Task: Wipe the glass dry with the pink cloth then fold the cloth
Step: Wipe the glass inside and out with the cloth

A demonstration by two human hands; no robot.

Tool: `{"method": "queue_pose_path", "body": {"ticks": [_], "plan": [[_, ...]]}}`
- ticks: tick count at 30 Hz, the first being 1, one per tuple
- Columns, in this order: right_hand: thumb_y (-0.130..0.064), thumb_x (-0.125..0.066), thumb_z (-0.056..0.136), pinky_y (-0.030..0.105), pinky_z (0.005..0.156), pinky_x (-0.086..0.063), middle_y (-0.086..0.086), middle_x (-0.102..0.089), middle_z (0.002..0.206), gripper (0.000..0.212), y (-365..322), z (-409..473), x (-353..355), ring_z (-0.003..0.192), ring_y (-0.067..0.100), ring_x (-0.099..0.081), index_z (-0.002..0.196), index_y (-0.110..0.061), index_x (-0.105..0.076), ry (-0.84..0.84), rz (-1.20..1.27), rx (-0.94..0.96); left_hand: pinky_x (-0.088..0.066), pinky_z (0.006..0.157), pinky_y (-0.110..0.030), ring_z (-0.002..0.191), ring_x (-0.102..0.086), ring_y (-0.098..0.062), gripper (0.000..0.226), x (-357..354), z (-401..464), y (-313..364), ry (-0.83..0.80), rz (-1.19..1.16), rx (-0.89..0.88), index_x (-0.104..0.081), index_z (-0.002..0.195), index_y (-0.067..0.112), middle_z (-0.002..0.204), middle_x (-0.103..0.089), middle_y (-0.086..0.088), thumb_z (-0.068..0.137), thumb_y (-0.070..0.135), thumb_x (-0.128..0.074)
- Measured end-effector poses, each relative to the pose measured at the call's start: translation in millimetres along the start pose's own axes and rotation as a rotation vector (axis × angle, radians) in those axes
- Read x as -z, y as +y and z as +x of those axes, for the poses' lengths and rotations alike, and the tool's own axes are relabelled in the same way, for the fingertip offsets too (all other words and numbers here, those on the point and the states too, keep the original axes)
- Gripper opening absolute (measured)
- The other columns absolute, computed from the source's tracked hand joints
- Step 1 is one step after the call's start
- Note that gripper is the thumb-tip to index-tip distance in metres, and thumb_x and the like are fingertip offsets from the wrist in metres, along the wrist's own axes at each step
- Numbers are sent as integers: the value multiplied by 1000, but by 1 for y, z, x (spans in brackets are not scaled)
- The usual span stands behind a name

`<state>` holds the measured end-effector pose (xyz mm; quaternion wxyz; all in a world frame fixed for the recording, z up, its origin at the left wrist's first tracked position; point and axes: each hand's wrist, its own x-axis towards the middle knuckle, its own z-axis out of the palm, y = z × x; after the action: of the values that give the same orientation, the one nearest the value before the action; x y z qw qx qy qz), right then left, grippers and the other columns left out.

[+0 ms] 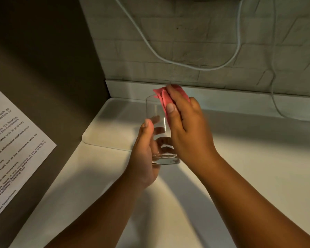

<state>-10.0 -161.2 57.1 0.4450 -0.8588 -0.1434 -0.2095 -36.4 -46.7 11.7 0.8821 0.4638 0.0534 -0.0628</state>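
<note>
A clear drinking glass (155, 111) is held upright above the white counter, mouth up, thick base down. My left hand (144, 154) wraps around its lower half from the left, fingers showing through the glass. My right hand (185, 126) presses the pink cloth (162, 97) against the glass's right side and rim. Most of the cloth is bunched under my fingers and only its upper folds show.
A white tray (104, 135) lies on the white counter (240, 167) behind the glass, in the corner. A dark appliance side (43, 68) with a printed notice (11, 149) stands at left. White cables (186, 65) hang over the tiled wall behind.
</note>
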Motion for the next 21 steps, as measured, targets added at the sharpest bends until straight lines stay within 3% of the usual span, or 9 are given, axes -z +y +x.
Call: {"method": "queue_pose_path", "body": {"ticks": [3,7,10,12,18,21], "plan": [[-33,-40,106,9,90,-40,-8,-55,130,40,-5,-2,11,114,-7,-50,146,-31,-46,57,191,-1,-58,82,-48,113,-61,-38,77,0,2,-1,-54,-128,39,-50,150,12,133,-57,-23,91,64,-50],[-28,-43,107,26,108,-39,-8,-54,141,39,-10,-6,32,131,1,-47,145,-25,-48,128,411,-16,-43,89,-53,105,-50,-37,81,4,7,0,-57,-248,80,-52,149,11,126,-51,-17,89,66,-54],[-26,-43,107,26,109,-39,-9,-55,143,40,-10,-12,43,133,2,-47,146,-20,-48,139,472,-28,-53,73,-41,90,-57,-29,79,8,9,-1,-68,-310,108,-56,146,10,111,-58,-13,90,65,-56],[-26,-42,107,21,108,-38,-11,-54,144,41,-9,-16,46,133,0,-46,147,-20,-47,129,465,-32,-56,68,-41,87,-60,-29,76,10,10,-3,-64,-333,122,-57,145,11,110,-59,-13,93,66,-54],[-26,-42,106,19,108,-37,-14,-52,144,40,0,-27,46,133,-3,-45,146,-23,-47,108,425,-60,-57,79,-43,83,-69,-30,79,19,14,-2,-24,-269,120,-56,147,8,112,-62,-13,92,65,-52],[-28,-43,105,22,109,-37,-15,-54,142,40,6,-29,47,132,-2,-46,144,-26,-49,123,428,-81,-61,76,-40,82,-73,-31,78,26,12,3,-27,-189,115,-54,148,5,112,-71,-12,94,60,-48]]}}
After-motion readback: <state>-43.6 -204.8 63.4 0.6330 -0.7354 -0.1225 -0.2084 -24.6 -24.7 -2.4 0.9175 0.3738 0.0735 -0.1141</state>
